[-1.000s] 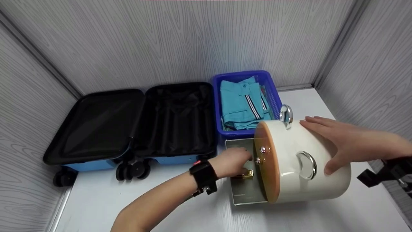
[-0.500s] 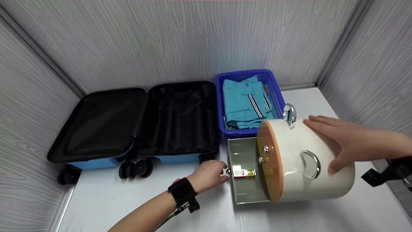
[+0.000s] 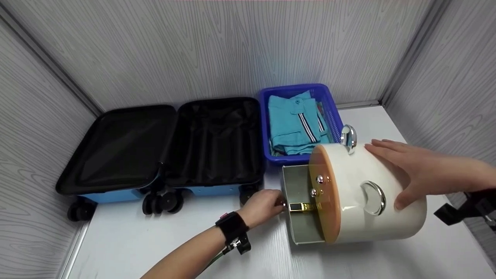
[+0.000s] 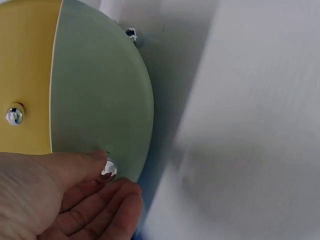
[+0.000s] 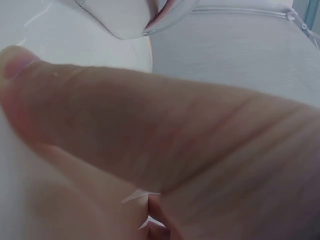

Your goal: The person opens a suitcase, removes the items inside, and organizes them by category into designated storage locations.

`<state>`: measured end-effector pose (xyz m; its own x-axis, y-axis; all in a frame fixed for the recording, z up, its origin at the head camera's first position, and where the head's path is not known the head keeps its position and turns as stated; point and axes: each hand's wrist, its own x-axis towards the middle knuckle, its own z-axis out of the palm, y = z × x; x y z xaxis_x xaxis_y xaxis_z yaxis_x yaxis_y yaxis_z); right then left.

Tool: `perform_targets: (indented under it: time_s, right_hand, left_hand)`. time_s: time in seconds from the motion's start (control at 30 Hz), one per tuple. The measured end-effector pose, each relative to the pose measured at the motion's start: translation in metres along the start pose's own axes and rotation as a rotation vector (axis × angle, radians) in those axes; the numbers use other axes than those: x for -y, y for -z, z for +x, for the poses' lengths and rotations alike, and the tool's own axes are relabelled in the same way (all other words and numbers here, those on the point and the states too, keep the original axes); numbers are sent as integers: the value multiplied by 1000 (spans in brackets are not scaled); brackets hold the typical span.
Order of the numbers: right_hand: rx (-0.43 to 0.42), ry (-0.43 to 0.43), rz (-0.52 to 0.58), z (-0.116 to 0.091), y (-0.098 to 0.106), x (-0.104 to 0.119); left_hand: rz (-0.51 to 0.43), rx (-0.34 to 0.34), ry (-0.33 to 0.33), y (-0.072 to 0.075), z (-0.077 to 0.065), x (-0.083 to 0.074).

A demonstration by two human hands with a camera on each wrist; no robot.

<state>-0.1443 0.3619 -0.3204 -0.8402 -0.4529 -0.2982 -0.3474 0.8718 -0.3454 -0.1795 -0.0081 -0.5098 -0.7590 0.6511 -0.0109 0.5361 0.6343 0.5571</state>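
A cream drum-shaped drawer box (image 3: pixel 352 228) with an orange front (image 3: pixel 329 217) and chrome handles lies at the right in the head view. Its grey-green drawer (image 3: pixel 306 232) sticks out partway to the left. Inside the drawer lies a small gold-and-black case (image 3: pixel 300 207). My left hand (image 3: pixel 263 207) is at the drawer's front; in the left wrist view its thumb and fingers pinch the chrome knob (image 4: pixel 109 170). With fingers spread, my right hand (image 3: pixel 418 170) rests on the cream body, and its thumb (image 5: pixel 125 115) fills much of the right wrist view.
An open suitcase (image 3: pixel 116 155) with a black interior and blue shell stands at the left, wheels toward me. Behind the drawer is a blue basket (image 3: pixel 273 158) holding folded turquoise clothes (image 3: pixel 288 124). Wood-patterned walls (image 3: pixel 217 50) bound the white surface (image 3: pixel 186 232).
My left hand has come out of the drawer from beside the gold case and moved to the knob. The drawer has since slid right, farther into the box. The right hand stays on the body.
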Motion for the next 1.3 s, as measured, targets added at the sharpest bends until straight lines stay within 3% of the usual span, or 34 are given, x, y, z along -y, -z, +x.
perform_targets:
  time_s: [0.5,0.77,1.1,1.3]
  right_hand:
    - [-2,2,25,-2,0,0]
    - [-5,19,26,-3,0,-2]
    - [-7,19,20,-1,1,-1]
    - [-4,9,30,-2,0,-1]
  left_hand:
    - [13,10,-70,-24,36,-26]
    - [-4,30,-48,-34,48,-36]
    - [-77,31,-12,-34,47,-35]
    - [-95,16,1,-25,38,-36]
